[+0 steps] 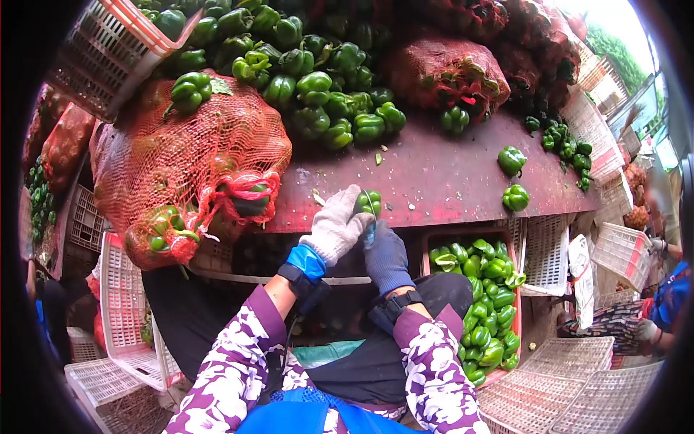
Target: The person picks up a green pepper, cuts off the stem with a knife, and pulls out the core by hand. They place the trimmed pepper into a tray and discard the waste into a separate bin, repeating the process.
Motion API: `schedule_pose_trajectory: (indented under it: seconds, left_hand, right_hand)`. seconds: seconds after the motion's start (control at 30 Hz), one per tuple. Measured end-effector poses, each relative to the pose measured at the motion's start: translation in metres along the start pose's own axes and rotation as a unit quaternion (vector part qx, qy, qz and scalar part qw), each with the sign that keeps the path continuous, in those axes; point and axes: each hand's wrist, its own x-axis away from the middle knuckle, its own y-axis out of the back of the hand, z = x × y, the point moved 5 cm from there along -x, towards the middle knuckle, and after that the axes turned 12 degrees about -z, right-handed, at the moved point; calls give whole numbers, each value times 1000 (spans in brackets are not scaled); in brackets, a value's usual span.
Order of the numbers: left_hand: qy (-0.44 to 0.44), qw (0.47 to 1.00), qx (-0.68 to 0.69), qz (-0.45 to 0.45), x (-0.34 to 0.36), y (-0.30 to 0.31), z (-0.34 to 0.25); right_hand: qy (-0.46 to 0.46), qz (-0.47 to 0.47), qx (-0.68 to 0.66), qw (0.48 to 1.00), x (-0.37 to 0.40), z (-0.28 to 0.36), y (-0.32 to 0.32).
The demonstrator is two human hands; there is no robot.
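The dark red table (pixel 441 173) has bare room from its middle out to 3 o'clock, and its near edge runs just behind the hands. A heap of peppers (pixel 311 87) fills 12 o'clock. A red mesh sack (pixel 181 152) bulges over the table edge at 10 o'clock. Below the edge at 4 o'clock, a red crate (pixel 428 242) is full of green peppers. Empty white baskets (pixel 571 354) sit at 5 o'clock. The grey-gloved left hand (pixel 336 228) has its fingers clamped on a green pepper (pixel 369 202) at the table edge. The blue-gloved right hand (pixel 387 257) is just beneath it. Its fingers are hidden, so I cannot tell their state.
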Motion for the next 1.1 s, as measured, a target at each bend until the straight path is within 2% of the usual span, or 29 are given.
schedule_pose_trajectory:
  seconds: [0.1,0.13,0.2,0.23,0.33,0.4,0.6,0.7,0.73,0.77,0.8,0.83,0.9,0.93,1.0,1.03,1.1]
  left_hand:
    - [57,997,4,47,-16,9,-26]
    - [27,999,13,-20,-15,4,-24]
    - [52,997,-12,-50,-10,-2,-26]
    - [58,996,-20,-57,-8,-6,-24]
    - [144,990,-15,-1,-15,-7,-26]
    - [164,986,20,20,-19,-8,-18]
    - [192,979,51,37,-19,-4,-8]
    - [178,983,49,6,-19,2,-5]
    - [164,986,26,-11,-14,3,6]
    - [157,987,7,-17,-9,3,13]
    - [103,993,30,-51,-2,-2,23]
    - [27,997,10,-77,0,0,20]
    - [90,995,6,-40,-6,5,9]
    - [114,993,6,-32,-9,5,9]
    - [148,988,13,-27,-13,3,17]
    - [163,986,19,-23,-14,1,20]
    - [131,991,-15,-24,-14,0,16]
  right_hand:
    - [5,-29,-41,999,1,-9,-10]
    - [4,-25,-28,999,1,-13,-19]
    - [-10,-42,-89,995,3,-16,-21]
    - [-33,-19,-116,993,4,-17,-20]
    - [-52,12,-100,994,0,-13,-14]
    - [-53,35,-83,994,-2,-14,-12]
    - [-39,7,-129,991,-5,-16,-16]
    - [-4,1,-174,985,-10,-26,-35]
    - [-35,26,-230,972,-11,-28,-34]
    - [-195,114,-359,905,-6,-25,-23]
    - [-248,110,-406,872,-10,-27,-24]
    - [-243,101,-385,884,-15,-24,-14]
    - [-254,111,-441,854,-19,-26,-13]
    - [-272,93,-469,835,-19,-23,-9]
    - [-281,-1,-500,819,-25,-23,4]
    - [-263,-50,-474,839,-30,-25,8]
    - [-230,-153,-416,866,-36,-28,17]
